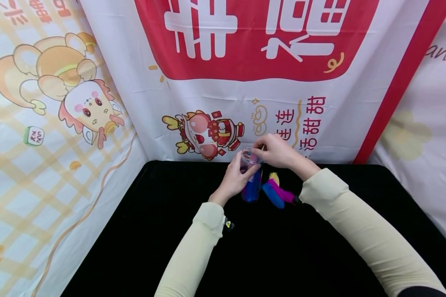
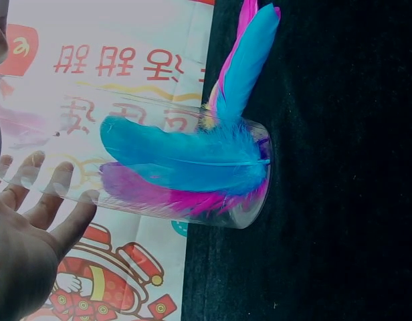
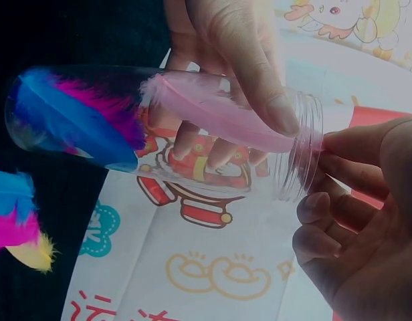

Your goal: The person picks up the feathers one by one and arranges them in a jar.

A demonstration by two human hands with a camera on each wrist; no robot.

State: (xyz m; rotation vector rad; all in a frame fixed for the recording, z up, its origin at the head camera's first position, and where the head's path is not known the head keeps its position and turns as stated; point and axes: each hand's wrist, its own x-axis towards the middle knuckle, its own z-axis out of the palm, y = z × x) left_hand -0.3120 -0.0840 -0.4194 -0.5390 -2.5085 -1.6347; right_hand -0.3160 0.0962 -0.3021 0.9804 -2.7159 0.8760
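Note:
A tall clear jar [image 3: 301, 182] with a threaded neck stands upright near the back of the black table. My left hand [image 1: 233, 180] grips its upper part, thumb on the near side and fingers around the far side. Low in the jar lie a blue feather [image 3: 79, 124] and a magenta feather [image 2: 146, 190]. Above them, a pale pink feather [image 3: 216, 119] slants inside, its end reaching the mouth. My right hand [image 1: 278, 152] pinches that end with thumb and fingertips right at the rim.
Beside the jar, on its right, a small pile on the table [image 1: 208, 255] has a blue feather [image 1: 273, 195], a magenta feather [image 1: 283, 194] and a yellow feather [image 1: 274, 177]. A printed white and red cloth [image 1: 204, 95] hangs behind the table's back edge.

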